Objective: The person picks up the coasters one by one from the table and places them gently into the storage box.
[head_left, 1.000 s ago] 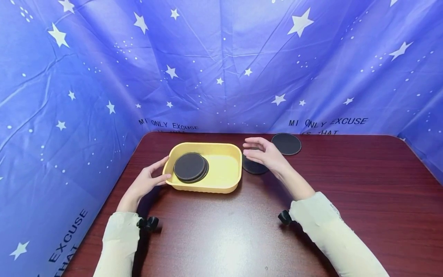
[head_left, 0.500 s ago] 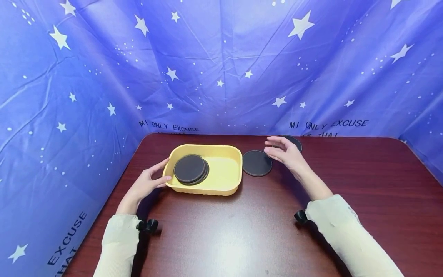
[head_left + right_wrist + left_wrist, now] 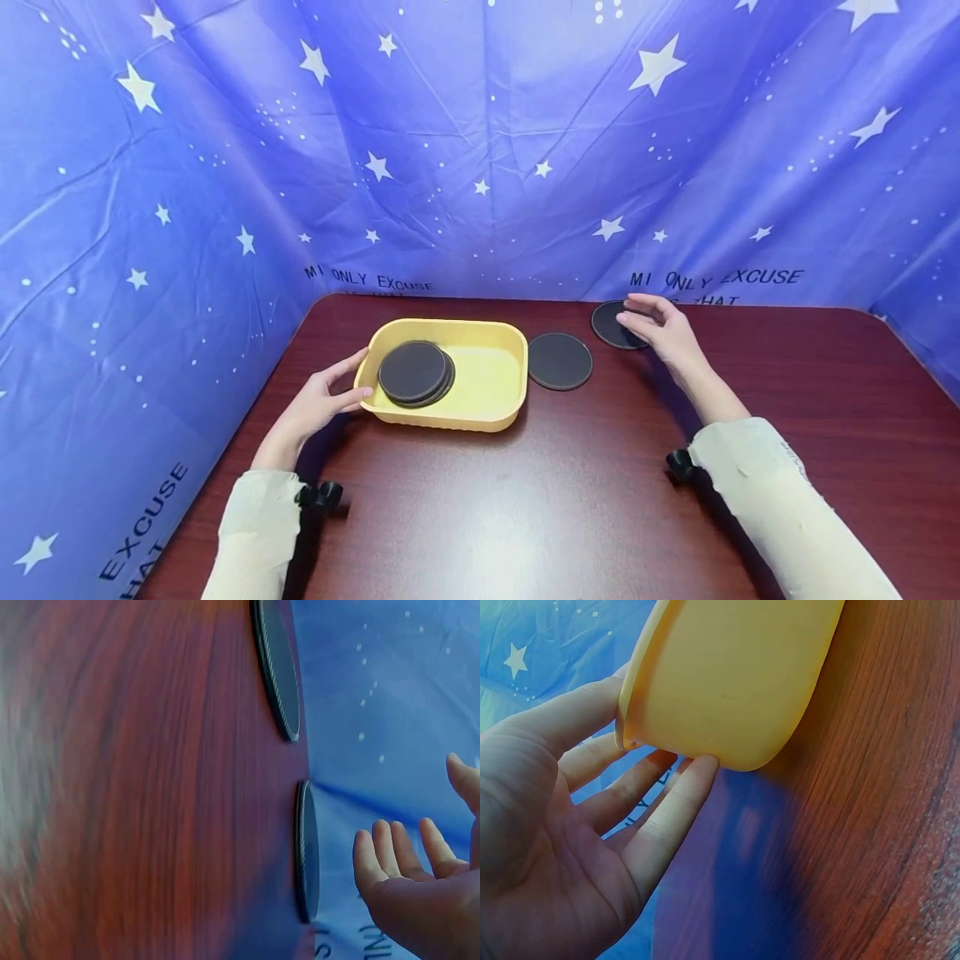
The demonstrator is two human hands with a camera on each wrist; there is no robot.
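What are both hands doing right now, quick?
Left hand: holding the yellow box by its end.
Right hand: open, holding nothing, raised near the farther black disc.

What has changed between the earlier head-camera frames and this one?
The right hand has moved rightward, from over the near black disc to the far black disc, which it partly covers. Nothing was visibly picked up or let go. The left hand still holds the yellow tray's left end, and the stacked discs stay inside.
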